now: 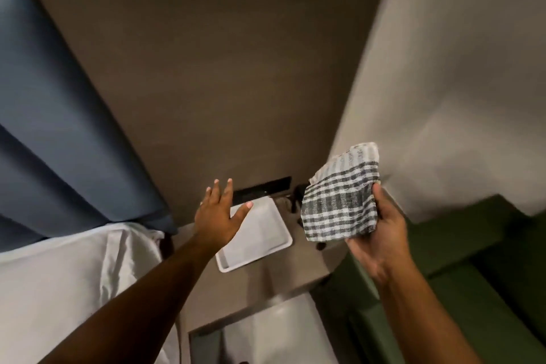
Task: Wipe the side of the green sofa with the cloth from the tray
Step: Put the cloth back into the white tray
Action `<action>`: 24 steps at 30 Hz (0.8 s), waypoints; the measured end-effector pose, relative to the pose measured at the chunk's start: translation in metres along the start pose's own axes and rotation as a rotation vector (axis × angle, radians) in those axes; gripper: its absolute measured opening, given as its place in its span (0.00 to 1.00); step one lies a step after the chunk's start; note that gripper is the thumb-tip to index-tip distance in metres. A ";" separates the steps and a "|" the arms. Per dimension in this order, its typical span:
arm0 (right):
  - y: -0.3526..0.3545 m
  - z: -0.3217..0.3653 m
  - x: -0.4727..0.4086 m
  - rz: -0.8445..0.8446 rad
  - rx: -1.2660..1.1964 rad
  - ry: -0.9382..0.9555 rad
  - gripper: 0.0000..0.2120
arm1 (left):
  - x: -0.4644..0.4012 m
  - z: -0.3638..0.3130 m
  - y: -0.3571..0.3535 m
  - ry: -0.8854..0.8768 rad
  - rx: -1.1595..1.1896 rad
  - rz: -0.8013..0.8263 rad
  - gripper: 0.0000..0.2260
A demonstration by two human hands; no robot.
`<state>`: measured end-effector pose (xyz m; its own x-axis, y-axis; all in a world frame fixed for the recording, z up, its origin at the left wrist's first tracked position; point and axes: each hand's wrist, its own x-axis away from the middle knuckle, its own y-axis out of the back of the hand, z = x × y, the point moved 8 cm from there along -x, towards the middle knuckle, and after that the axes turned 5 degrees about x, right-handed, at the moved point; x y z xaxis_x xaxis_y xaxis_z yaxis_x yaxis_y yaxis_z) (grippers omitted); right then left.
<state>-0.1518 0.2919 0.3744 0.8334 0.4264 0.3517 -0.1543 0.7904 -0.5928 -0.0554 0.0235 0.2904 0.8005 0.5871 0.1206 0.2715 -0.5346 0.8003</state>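
Cloth [342,195]: off the tray [266,233], in my right hand [381,233], fingers clamped on it.
Left hand [220,213]: fingers spread wide, empty, above tray.
Sofa [461,260]: green, lower right, side not wiped yet.
Left to do: carry cloth over, wipe.

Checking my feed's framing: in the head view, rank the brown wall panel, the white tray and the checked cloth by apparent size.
1. Panel, by far the largest.
2 and 3. Tray and cloth look alike. The cloth is nearer the camera, the tray partly hidden by the left hand, so unranked.
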 end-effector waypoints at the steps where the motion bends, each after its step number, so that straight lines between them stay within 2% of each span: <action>1: -0.010 -0.012 -0.016 0.000 0.023 -0.030 0.20 | -0.007 0.015 0.000 0.015 -0.038 0.004 0.40; 5: -0.025 -0.063 -0.078 -0.027 0.127 -0.150 0.20 | -0.030 0.061 -0.020 0.017 -0.171 0.053 0.55; 10: -0.011 -0.143 -0.172 -0.012 0.236 -0.291 0.19 | -0.066 0.115 -0.074 0.089 -0.213 0.081 0.55; 13: 0.017 -0.208 -0.240 0.032 0.370 -0.355 0.21 | -0.092 0.160 -0.128 0.169 -0.200 0.084 0.56; 15: 0.041 -0.252 -0.281 0.032 0.469 -0.382 0.19 | -0.102 0.189 -0.167 0.219 -0.189 0.096 0.56; 17: 0.069 -0.296 -0.323 0.004 0.645 -0.326 0.12 | -0.109 0.221 -0.210 0.270 -0.174 0.109 0.56; 19: 0.090 -0.337 -0.357 0.027 0.933 -0.229 0.13 | -0.111 0.248 -0.246 0.305 -0.155 0.123 0.54; 21: 0.105 -0.390 -0.374 0.221 1.246 -0.241 0.14 | -0.111 0.272 -0.280 0.316 -0.169 0.140 0.51; 23: 0.118 -0.443 -0.368 0.644 1.791 -0.276 0.24 | -0.111 0.285 -0.303 0.318 -0.206 0.130 0.47; 24: 0.125 -0.457 -0.364 0.746 1.997 -0.249 0.28 | -0.110 0.288 -0.307 0.317 -0.235 0.109 0.44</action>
<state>-0.2313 0.0348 -0.1592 0.3243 0.6990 0.6374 -0.6824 -0.2938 0.6694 -0.0731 -0.0524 -0.1379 0.6038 0.7126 0.3574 0.0354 -0.4718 0.8810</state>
